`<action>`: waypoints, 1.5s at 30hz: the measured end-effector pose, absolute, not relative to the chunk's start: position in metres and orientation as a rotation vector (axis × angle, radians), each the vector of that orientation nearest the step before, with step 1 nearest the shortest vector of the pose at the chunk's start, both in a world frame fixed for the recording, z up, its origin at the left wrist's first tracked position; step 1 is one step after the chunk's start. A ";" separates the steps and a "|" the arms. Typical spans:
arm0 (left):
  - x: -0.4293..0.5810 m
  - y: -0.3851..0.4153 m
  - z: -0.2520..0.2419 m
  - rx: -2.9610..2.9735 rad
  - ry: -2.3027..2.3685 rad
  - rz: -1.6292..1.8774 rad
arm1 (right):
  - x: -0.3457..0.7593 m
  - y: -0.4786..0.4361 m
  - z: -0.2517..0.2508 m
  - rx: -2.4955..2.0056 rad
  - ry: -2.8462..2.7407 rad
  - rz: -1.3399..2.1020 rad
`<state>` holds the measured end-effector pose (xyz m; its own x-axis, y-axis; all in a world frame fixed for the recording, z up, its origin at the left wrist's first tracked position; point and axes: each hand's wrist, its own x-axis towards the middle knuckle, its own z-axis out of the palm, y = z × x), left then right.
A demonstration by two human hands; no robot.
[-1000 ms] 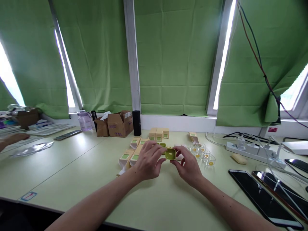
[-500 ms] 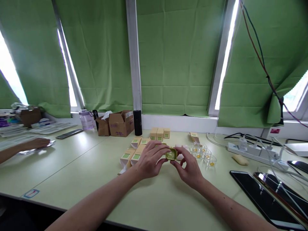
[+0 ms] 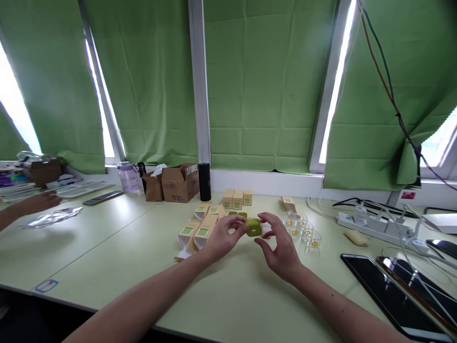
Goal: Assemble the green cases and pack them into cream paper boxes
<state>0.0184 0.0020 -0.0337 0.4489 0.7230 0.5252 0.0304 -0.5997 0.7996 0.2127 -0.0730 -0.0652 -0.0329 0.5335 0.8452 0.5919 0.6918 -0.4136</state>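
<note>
My left hand (image 3: 224,239) pinches a small olive-green case (image 3: 253,227) by its left side, above the table. The case's smooth outer face is toward me. Close on its right, my right hand (image 3: 282,247) has its thumb and fingers apart; whether a fingertip touches the case I cannot tell. Behind my left hand, another flat green piece (image 3: 238,214) lies partly hidden. Several tan cartons (image 3: 202,232) with green square labels stand left of my hands, some with flaps open. To the right sit several small clear cups (image 3: 307,232) with yellow contents.
Cardboard boxes (image 3: 179,183), a black cylinder (image 3: 204,182) and a purple bottle (image 3: 128,177) stand along the back. At right are a power strip (image 3: 378,228), loose cables and dark phones (image 3: 389,290). Another person's hand (image 3: 41,202) is at far left, near clear plastic packets (image 3: 53,217).
The green case has turned from its hollow inside to its outer face. My right fingers have spread away from it. The other person's hand has moved back off the plastic packets.
</note>
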 end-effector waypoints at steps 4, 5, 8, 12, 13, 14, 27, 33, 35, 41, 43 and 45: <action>0.020 0.005 -0.034 1.829 0.562 1.072 | 0.211 -0.073 -0.063 -0.908 -1.656 0.097; 0.021 0.005 -0.034 1.822 0.554 1.046 | 0.211 -0.073 -0.062 -0.907 -1.645 0.149; 0.020 0.004 -0.033 1.897 0.549 1.009 | 0.210 -0.072 -0.059 -0.920 -1.593 0.287; 0.016 0.004 -0.030 2.158 0.613 1.182 | 0.211 -0.069 -0.058 -0.924 -1.509 0.445; 0.014 0.004 -0.029 2.230 0.616 1.249 | 0.212 -0.068 -0.059 -0.920 -1.490 0.480; 0.012 0.004 -0.028 2.304 0.599 1.305 | 0.213 -0.066 -0.060 -0.916 -1.473 0.511; 0.007 -0.005 -0.023 2.964 0.373 1.129 | 0.210 -0.066 -0.062 -0.932 -1.523 0.457; 0.009 0.007 -0.028 2.529 0.525 1.362 | 0.222 -0.061 -0.064 -1.087 -1.613 0.098; 0.008 0.014 -0.031 2.376 0.625 1.401 | 0.227 -0.058 -0.070 -1.165 -1.796 -0.122; 0.010 0.032 -0.040 2.162 0.739 1.441 | 0.224 -0.051 -0.086 -1.405 -2.119 -0.475; 0.011 0.035 -0.042 2.146 0.728 1.442 | 0.222 -0.051 -0.089 -1.421 -2.173 -0.513; 0.011 0.034 -0.042 2.141 0.730 1.423 | 0.222 -0.051 -0.089 -1.424 -2.202 -0.522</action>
